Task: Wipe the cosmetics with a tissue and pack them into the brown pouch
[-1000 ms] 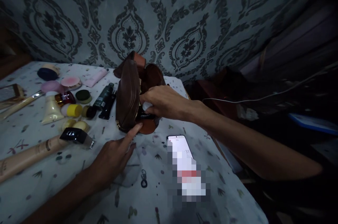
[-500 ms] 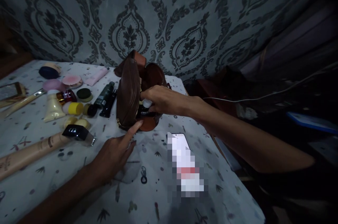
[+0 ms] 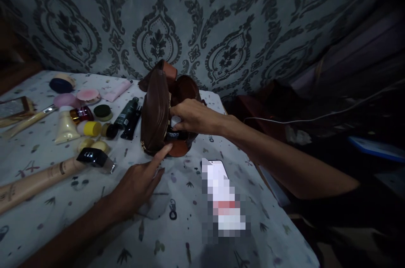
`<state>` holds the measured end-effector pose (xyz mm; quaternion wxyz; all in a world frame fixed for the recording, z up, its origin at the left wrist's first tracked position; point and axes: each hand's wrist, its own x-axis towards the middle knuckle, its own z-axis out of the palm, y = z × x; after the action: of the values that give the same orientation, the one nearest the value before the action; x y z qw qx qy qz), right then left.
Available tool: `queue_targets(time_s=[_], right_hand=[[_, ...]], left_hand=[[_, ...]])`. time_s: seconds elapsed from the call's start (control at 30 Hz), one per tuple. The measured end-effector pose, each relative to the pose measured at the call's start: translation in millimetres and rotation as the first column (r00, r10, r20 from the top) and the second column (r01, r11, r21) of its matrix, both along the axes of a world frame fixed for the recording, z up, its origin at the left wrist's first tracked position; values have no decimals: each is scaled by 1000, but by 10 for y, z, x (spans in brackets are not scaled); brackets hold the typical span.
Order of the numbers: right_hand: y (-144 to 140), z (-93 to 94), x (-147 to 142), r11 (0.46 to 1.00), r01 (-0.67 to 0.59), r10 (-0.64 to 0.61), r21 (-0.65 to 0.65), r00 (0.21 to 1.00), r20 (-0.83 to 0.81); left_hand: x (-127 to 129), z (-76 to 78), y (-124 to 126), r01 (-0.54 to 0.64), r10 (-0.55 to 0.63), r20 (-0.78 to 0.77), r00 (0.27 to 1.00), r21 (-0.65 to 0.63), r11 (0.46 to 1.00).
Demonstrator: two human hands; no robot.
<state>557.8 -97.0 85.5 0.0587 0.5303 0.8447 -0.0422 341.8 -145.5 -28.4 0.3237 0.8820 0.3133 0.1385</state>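
A brown leather bag stands unzipped on the table, its opening facing right. My right hand reaches into that opening with curled fingers, and the fingertips are partly hidden. Beneath them sit a small item with a round whitish top and a black item. Whether the fingers grip either one is unclear. My left hand rests at the bag's lower front, index finger stretched out and touching the edge near the orange-brown flap. It holds nothing visible.
Left of the bag lie a dark green tube, a black tube, a yellow-capped item, a pink compact, a brush and a large beige tube. A lit phone lies right of my left hand.
My right hand has shifted slightly within the bag's opening, and more of the black item shows below it. My left hand stays at the bag's edge.
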Motion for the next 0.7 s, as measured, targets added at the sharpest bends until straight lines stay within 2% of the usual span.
queue_targets(time_s=[0.33,0.53,0.7], right_hand=[[29,-14,-24,999,8,-8,-40,1000,0],[-15,53,-48,999,0,3,-33,997,82],[-15,39,-28,1000,-11,12,-2,991,134]], left_hand=[[-20,-57,6,5,-5,12,1000,-31,1000],[-21,-55,10,8,-6,41,999,-44,999],[-27,-52,22,23,-21,46,999,-33,999]])
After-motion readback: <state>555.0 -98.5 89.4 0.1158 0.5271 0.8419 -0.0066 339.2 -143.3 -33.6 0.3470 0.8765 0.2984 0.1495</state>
